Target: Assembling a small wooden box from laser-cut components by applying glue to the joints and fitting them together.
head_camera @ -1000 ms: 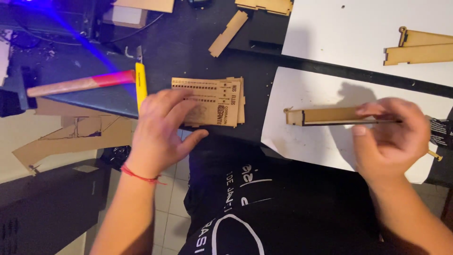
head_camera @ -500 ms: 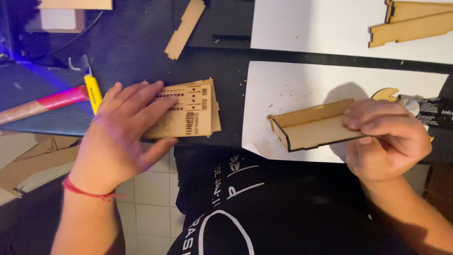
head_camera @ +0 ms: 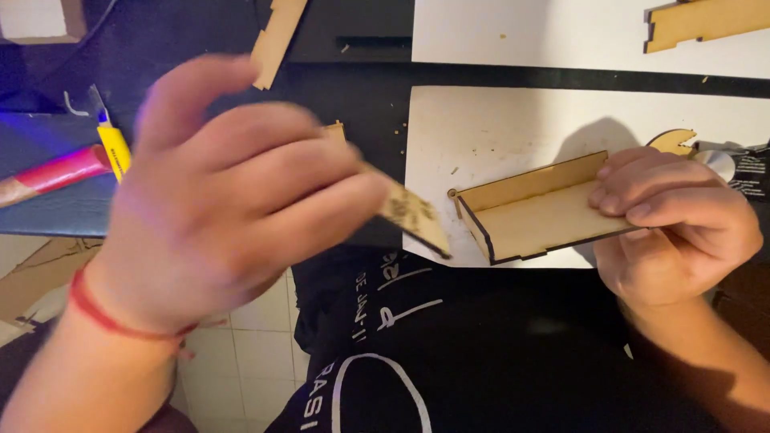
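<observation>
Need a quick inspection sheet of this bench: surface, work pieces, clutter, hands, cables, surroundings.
Surface: dark bench, white sheets on it.
Work pieces: open wooden tray part; engraved wooden panel, blurred.
Clutter: wood strip, cutout piece, yellow marker, red-handled tool.
Hands: left hand lifts the panel; right hand grips the tray's end.
Cables: nothing seen.
Surroundings: tiled floor, cardboard at left.

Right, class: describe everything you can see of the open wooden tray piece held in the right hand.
The wooden tray piece looks like thin, pale laser-cut board with dark scorched edges. It has a flat base, a long back wall and a short end wall on its left, joined by notched tabs; front and top are open. It is tilted slightly, above the white sheet. The right hand grips its right end, fingers over the base.
</observation>
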